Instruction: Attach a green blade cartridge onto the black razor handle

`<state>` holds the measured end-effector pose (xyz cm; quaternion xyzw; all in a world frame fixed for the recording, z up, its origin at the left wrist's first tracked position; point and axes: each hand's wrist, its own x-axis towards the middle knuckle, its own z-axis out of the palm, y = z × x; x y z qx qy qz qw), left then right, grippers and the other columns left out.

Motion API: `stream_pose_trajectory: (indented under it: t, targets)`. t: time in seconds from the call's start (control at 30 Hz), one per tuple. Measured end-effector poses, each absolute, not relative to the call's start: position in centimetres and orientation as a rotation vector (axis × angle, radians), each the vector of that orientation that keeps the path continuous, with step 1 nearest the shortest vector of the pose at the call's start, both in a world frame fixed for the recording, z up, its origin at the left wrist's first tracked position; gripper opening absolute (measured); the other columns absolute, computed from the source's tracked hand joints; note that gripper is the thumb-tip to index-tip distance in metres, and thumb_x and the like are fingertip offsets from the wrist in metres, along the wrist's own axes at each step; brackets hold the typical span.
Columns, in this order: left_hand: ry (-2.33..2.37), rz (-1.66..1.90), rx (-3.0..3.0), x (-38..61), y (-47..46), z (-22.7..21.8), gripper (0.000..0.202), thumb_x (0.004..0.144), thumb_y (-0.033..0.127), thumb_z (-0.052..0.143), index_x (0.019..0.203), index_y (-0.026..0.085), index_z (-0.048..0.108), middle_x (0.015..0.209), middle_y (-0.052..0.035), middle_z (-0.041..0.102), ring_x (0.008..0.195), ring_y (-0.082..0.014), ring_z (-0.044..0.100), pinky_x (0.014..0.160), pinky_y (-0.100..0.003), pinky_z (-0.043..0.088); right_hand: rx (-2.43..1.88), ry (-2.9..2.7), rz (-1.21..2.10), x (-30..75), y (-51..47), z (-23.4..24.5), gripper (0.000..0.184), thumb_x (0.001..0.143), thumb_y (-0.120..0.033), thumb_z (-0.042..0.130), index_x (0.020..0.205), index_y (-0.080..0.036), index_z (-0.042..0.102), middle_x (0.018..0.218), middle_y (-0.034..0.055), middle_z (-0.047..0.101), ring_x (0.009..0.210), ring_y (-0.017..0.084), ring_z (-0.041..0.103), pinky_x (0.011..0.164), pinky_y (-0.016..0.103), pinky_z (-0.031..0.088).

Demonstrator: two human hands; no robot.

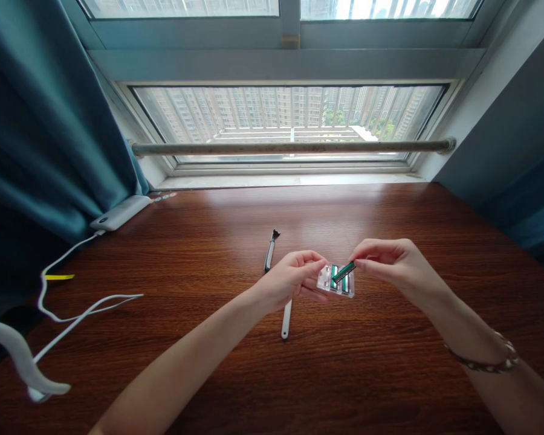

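Between thumb and fingers, my left hand (297, 278) grips a clear plastic blade case (350, 290) by its left end. Green-and-white razor cartridges sit in the case's slots. Over the case, my right hand (385, 260) pinches one green-and-black razor cartridge (343, 272) by its upper right end, tilted across the others. Whether its lower end touches the case I cannot tell. On the table beyond my left hand lies a razor handle (269, 252) with a black head. A grey-white handle with a hole at its end (286, 320) shows below that hand, its upper part hidden.
The brown wooden table (199, 229) reaches to the window sill. At the left are a white power bank (121, 212), a looped white cable (66, 319), a yellow strip (60, 277) and a curved white object (25, 362). A metal bar (290, 148) crosses the window; a blue curtain (49, 109) hangs left.
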<state>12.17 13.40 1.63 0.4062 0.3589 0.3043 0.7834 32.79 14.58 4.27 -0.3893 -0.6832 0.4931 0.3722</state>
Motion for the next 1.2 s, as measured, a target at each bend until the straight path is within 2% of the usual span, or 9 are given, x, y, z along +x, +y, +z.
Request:
stream_pose_trajectory:
  t: [0.1,0.27,0.43,0.53,0.67,0.87,0.97,1.07,1.2]
  targets:
    - [0.775,0.623,0.909,12.2,13.4,1.3,0.028,0.075,0.036,0.058,0.089,0.012,0.054,0.078,-0.01,0.064,0.067,-0.0225,0.065,0.055,-0.028,0.052,-1.012,-1.77,1.283,32.4,14.6,3.8,0.014,0.071,-0.029,0.064,0.075,-0.015,0.067,0.072,0.0038,0.063,0.067,0.014,0.054,0.06,0.024,0.041]
    - [0.722,0.583,0.946,12.2,13.2,1.4,0.033,0.079,0.04,0.052,0.096,0.013,0.055,0.079,-0.012,0.064,0.067,-0.0238,0.065,0.051,-0.026,0.051,-1.004,-1.806,1.333,31.6,14.2,3.2,0.014,0.073,-0.027,0.062,0.076,-0.014,0.067,0.07,0.0038,0.063,0.064,0.013,0.053,0.057,0.023,0.041]
    - [0.677,0.552,0.934,12.2,13.2,1.5,0.038,0.082,0.041,0.045,0.105,0.013,0.055,0.083,-0.015,0.064,0.068,-0.0237,0.065,0.05,-0.027,0.051,-0.978,-1.86,1.261,31.3,14.1,2.9,0.013,0.074,-0.025,0.06,0.078,-0.015,0.068,0.073,0.0039,0.062,0.065,0.013,0.053,0.056,0.023,0.041]
    - [0.655,0.547,0.956,12.3,13.1,1.7,0.04,0.081,0.041,0.048,0.108,0.013,0.056,0.087,-0.0152,0.064,0.07,-0.023,0.064,0.05,-0.026,0.05,-0.996,-1.901,1.161,31.2,14.0,2.8,0.013,0.075,-0.025,0.059,0.078,-0.016,0.068,0.072,0.0034,0.06,0.061,0.012,0.051,0.053,0.022,0.04]
    - [0.665,0.555,1.013,12.3,12.9,1.9,0.042,0.07,0.031,0.064,0.11,0.017,0.056,0.093,-0.0124,0.063,0.073,-0.021,0.063,0.052,-0.025,0.05,-1.031,-1.916,1.044,31.1,13.9,2.9,0.013,0.074,-0.026,0.059,0.076,-0.017,0.069,0.072,0.0033,0.058,0.059,0.011,0.05,0.05,0.022,0.039]
    - [0.679,0.55,1.024,12.3,12.8,1.4,0.047,0.068,0.022,0.066,0.112,0.018,0.053,0.092,-0.0104,0.063,0.075,-0.0199,0.062,0.055,-0.026,0.05,-1.048,-1.846,1.156,31.0,13.7,2.9,0.015,0.073,-0.028,0.06,0.075,-0.015,0.068,0.08,0.0068,0.062,0.07,0.016,0.059,0.059,0.025,0.047]
    - [0.73,0.565,0.986,12.3,12.8,1.3,0.047,0.065,0.021,0.068,0.109,0.018,0.053,0.091,-0.0096,0.063,0.075,-0.0192,0.062,0.057,-0.028,0.051,-1.079,-1.78,1.3,31.0,13.9,2.8,0.016,0.073,-0.028,0.06,0.078,-0.013,0.067,0.078,0.0072,0.065,0.069,0.018,0.06,0.062,0.028,0.049]
    - [0.791,0.611,0.955,12.3,13.0,1.2,0.037,0.066,0.026,0.068,0.098,0.013,0.057,0.088,-0.0108,0.063,0.072,-0.0178,0.06,0.057,-0.028,0.05,-1.125,-1.735,1.343,31.2,14.1,2.6,0.019,0.071,-0.029,0.062,0.078,-0.012,0.065,0.073,0.0075,0.065,0.067,0.018,0.061,0.06,0.028,0.049]
    - [0.891,0.771,0.907,12.1,13.3,1.0,0.027,0.065,0.028,0.069,0.084,0.009,0.063,0.083,-0.0092,0.061,0.069,-0.0112,0.055,0.06,-0.022,0.046,-1.144,-1.662,1.331,31.5,14.4,2.5,0.019,0.068,-0.03,0.066,0.075,-0.012,0.063,0.071,0.007,0.065,0.066,0.018,0.061,0.058,0.027,0.048]
